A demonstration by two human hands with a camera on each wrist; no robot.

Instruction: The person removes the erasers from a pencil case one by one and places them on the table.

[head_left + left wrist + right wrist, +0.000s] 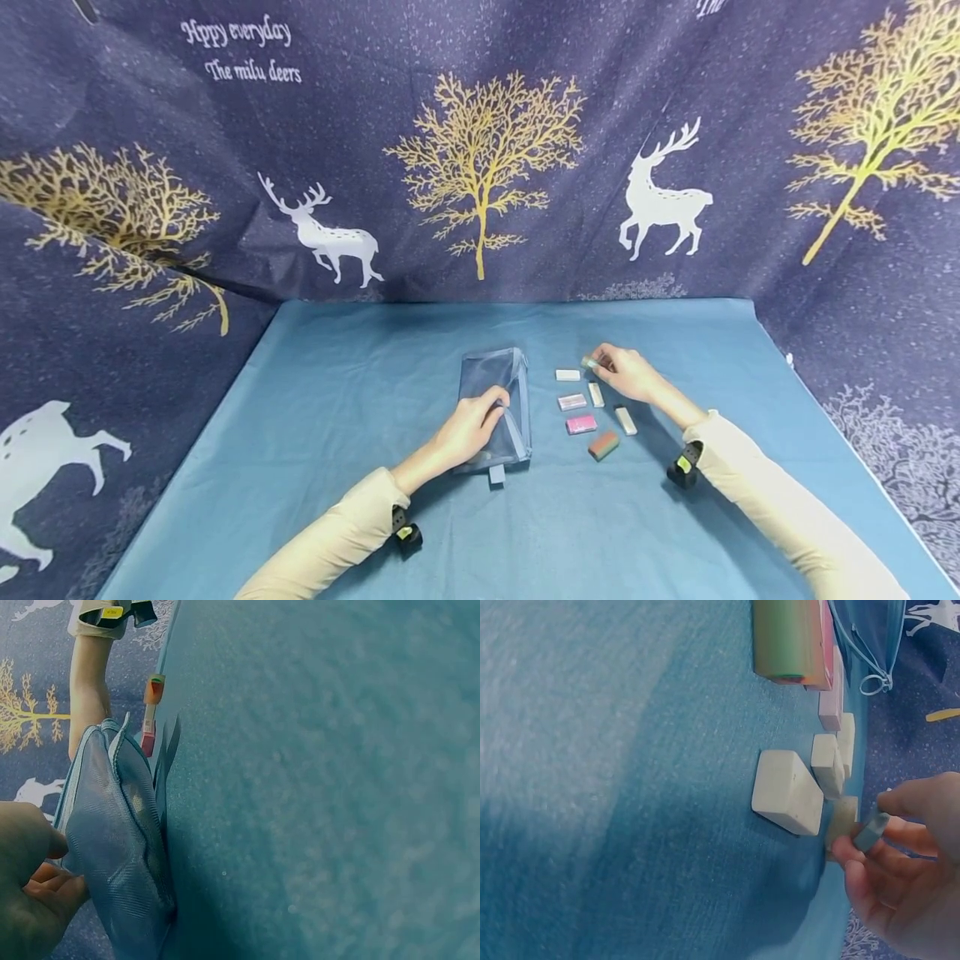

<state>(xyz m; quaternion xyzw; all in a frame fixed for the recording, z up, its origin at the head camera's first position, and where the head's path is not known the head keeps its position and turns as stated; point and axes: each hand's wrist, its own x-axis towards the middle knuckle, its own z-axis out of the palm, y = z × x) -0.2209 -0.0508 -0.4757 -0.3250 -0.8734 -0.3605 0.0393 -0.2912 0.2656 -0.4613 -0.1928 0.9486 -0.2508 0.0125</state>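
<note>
A blue mesh zip pouch [480, 379] lies on the cloth. The left hand [471, 427] pinches its edge, lifting the mesh; the zip side [120, 772] shows in the left wrist view, but whether it gapes is hard to tell. Farther right, the right hand [907, 862] pinches a small grey-blue block, apparently an eraser [871, 831], between thumb and fingers. Just behind those fingertips stands a yellowish eraser [844, 814], partly hidden. Near this hand are a white eraser [567, 375], a narrow off-white one [596, 394] and a cream one with a dark end [626, 420].
Between pouch and right forearm lie a pale pink eraser [572, 402], a bright pink one [581, 425] and a red-green block [603, 445]. A pale blue piece [497, 477] sits at the pouch's near edge. Patterned dark fabric [525, 275] hangs behind the blue tablecloth [300, 400].
</note>
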